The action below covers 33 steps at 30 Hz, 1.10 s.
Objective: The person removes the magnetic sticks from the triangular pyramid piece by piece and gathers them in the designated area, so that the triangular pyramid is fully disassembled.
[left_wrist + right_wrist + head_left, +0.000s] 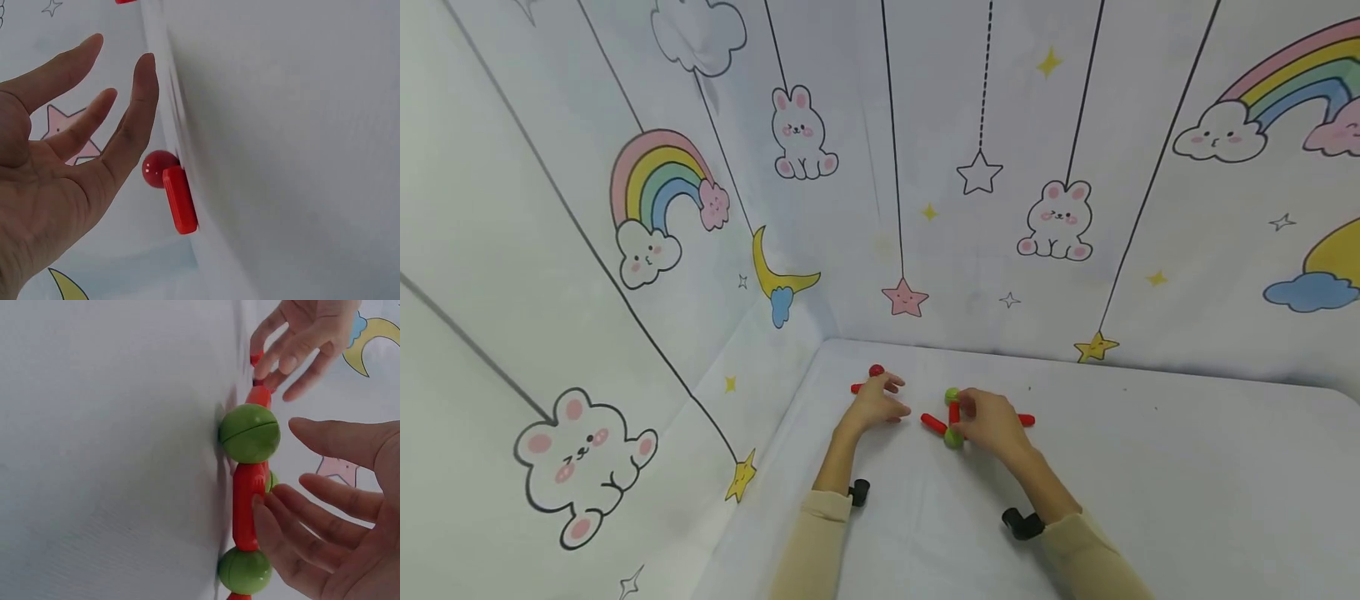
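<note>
My left hand point(874, 406) hovers with spread, slightly bent fingers and holds nothing. Just beyond it are a red ball point(876, 370) and a short red rod point(856, 388); the left wrist view shows that red rod point(181, 201) beside the red ball point(158, 169). My right hand point(992, 423) is loosely open over a structure of red rods and green balls. In the right wrist view, one fingertip meets or overlaps a red rod point(248, 506) between a green ball point(250, 433) and another green ball point(244, 570). The right thumb is apart from the upper ball. My hand partly hides the structure.
A white table point(1187, 492) lies beneath the hands, bounded by a printed cloth wall point(970, 258) behind and on the left. Another red rod point(1026, 420) sticks out right of the right hand. A dark wrist camera point(1022, 524) sits on the right forearm.
</note>
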{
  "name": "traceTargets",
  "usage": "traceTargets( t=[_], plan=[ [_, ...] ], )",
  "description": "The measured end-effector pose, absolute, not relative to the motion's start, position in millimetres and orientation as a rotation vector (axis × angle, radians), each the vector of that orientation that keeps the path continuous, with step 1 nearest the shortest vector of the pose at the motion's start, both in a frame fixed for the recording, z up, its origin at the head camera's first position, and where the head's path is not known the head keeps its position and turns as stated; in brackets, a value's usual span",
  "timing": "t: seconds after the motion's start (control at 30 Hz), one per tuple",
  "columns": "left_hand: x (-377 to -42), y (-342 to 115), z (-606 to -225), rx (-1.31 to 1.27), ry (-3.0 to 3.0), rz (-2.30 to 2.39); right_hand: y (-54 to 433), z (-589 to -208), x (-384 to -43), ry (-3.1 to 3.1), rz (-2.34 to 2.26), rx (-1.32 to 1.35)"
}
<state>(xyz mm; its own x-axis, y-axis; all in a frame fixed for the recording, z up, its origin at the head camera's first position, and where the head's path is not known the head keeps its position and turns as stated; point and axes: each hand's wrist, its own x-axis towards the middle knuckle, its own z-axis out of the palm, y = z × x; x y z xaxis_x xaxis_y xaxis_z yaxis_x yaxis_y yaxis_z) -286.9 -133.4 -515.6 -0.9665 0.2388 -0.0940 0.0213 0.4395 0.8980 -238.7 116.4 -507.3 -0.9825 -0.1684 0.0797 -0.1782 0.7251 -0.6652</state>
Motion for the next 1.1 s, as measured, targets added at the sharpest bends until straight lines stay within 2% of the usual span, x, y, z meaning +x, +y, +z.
traceTargets(
  t=[0.7, 1.1],
  plan=[
    [-277, -97, -522, 0.344, 2.511, 1.388, 107, -518, -234, -2.868, 1.122, 0.388],
    [-273, -94, -526, 0.28, 2.465, 1.422, 106, -523, -231, -2.825, 1.08, 0.438]
  ],
)
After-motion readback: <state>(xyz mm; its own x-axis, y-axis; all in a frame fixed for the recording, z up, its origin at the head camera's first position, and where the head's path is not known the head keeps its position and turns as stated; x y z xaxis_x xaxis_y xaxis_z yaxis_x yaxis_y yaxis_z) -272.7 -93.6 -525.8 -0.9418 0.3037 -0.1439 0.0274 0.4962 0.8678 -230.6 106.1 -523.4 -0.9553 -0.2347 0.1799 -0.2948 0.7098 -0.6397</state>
